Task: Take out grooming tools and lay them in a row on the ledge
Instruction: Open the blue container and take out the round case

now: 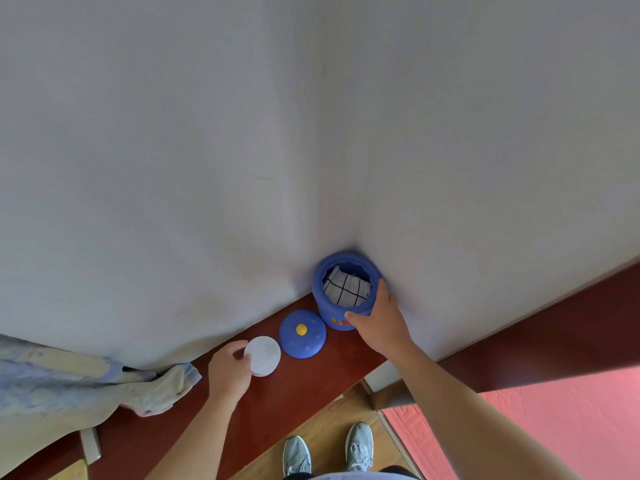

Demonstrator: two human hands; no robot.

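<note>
The step in hand looks to be setting the first piece down at the start of the row: the left hand, in the lower middle of the frame, pinches the left edge of a flat white disc between thumb and fingertips; the disc lies on, or just above, the red-brown ledge, and I cannot tell if it fully rests there. To do this well, lay it flat, just beside the blue lid but not overlapping it, and keep its centre on the line that runs along the wall, so later pieces can follow leftward; release only once it sits flat, since a thin disc slides easily on polished wood.

The right hand grips the blue container in the corner, right of centre; thumb on the front wall, fingers curled round the right side, steadying it; a grid-patterned white item fills its open mouth, and what it is I cannot tell. Holding the container while the next item is drawn out seems wise, as it looks light.

Both forearms reach up from the bottom edge, the right one long and nearly straight, the left bent inward. A crumpled cloth lies at the left of the ledge and may crowd the row.
</note>
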